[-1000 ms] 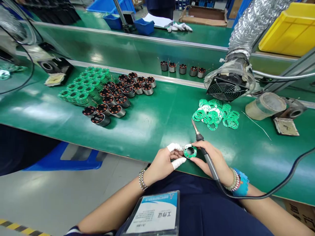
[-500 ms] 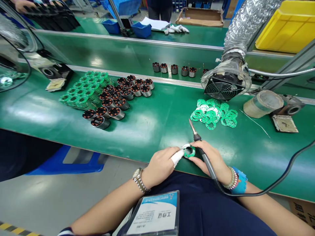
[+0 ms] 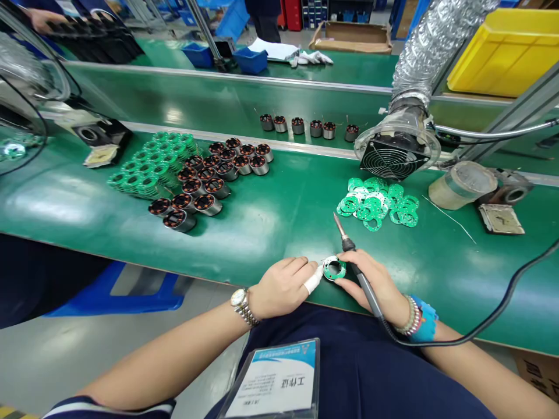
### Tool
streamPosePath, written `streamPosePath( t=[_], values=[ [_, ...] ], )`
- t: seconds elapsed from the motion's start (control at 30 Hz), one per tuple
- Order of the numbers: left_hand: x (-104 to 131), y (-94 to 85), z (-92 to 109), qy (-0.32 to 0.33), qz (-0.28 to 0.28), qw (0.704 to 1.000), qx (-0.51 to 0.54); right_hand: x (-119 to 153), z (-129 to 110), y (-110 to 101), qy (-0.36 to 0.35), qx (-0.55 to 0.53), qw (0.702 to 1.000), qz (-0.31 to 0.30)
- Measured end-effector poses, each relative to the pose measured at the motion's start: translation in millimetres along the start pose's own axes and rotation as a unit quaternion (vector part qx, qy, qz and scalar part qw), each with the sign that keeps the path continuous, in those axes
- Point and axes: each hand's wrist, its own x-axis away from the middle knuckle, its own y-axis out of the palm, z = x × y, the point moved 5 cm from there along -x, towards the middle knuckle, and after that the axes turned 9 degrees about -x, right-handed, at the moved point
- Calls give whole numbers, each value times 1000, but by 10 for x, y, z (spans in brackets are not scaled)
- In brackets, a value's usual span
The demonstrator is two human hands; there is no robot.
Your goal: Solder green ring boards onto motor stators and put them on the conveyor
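A green and white ring-shaped circuit board (image 3: 341, 271) is between my hands near the table's front edge; what lies under it is hard to see. My left hand (image 3: 286, 285), white tape on one finger, has its fingers bent together at the board's left side. My right hand (image 3: 378, 285) pinches the board's right side between thumb and finger. That hand also holds a soldering iron (image 3: 365, 285), its tip pointing up and away over the green table (image 3: 279, 233). Loose ring boards (image 3: 373, 201) lie in a heap beyond the tip.
Wound metal motor cores (image 3: 207, 203) stand left of centre beside stacked green boards (image 3: 151, 163). More cores (image 3: 297, 125) line the back ledge. A fan (image 3: 393, 158), a round tub (image 3: 462, 183) and a sponge stand (image 3: 501, 218) are at the right. A person's hand (image 3: 41, 20) shows far left.
My left hand has shifted slightly left, its fingers more curled. The board and the iron stay nearly in place. The view has tilted a little.
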Motion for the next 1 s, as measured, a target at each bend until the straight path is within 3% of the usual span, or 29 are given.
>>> streamPosePath(
  t=[0.07, 0.13, 0.17, 0.23, 0.3, 0.33, 0.4, 0.47, 0.53, 0.6, 0.67, 0.73, 0.77, 0.83, 0.87, 0.9, 0.93, 1.0],
  values=[
    [-4, 64, -8, -31, -43, 998, 30, -5, -5, 0, 1, 2, 1000, 0],
    [-23, 167, -45, -117, -117, 982, 95, -7, -6, 3, 2, 3, 1000, -3],
    [-29, 225, -63, -173, -157, 961, 149, -6, -5, 3, 2, 4, 1000, -4],
    [-26, 336, -64, -277, -226, 889, 287, -2, 1, 4, 2, 7, 1000, -4],
    [-11, 394, -28, -333, -263, 814, 396, 5, 11, 5, 5, 12, 1000, -1],
    [-1, 390, -27, -344, -264, 803, 408, 8, 16, 6, 6, 15, 1000, 0],
    [25, 322, -67, -332, -230, 846, 349, 14, 21, 12, 7, 17, 1000, -2],
    [57, 219, -95, -277, -178, 913, 239, 16, 19, 15, 6, 14, 1000, -3],
    [87, 158, -75, -209, -149, 954, 156, 16, 15, 14, 6, 10, 1000, -2],
    [88, 151, -47, -169, -145, 968, 118, 14, 12, 13, 6, 8, 1000, -2],
    [49, 184, -48, -184, -161, 961, 128, 14, 10, 14, 4, 8, 1000, -2],
    [5, 252, -80, -255, -195, 924, 207, 15, 11, 16, 0, 8, 1000, 1],
    [-2, 297, -95, -306, -214, 885, 278, 16, 11, 17, -2, 9, 1000, 3],
    [18, 381, -92, -399, -246, 762, 447, 18, 15, 19, -2, 10, 1000, 8],
    [38, 406, -77, -427, -257, 697, 515, 19, 16, 20, -3, 10, 1000, 10],
    [58, 415, -67, -440, -265, 650, 560, 20, 16, 22, -3, 10, 1000, 11],
    [79, 410, -73, -441, -268, 632, 578, 21, 15, 23, -4, 8, 1000, 12],
    [114, 381, -125, -420, -255, 669, 558, 22, 14, 27, -3, 5, 1000, 10]
  ],
)
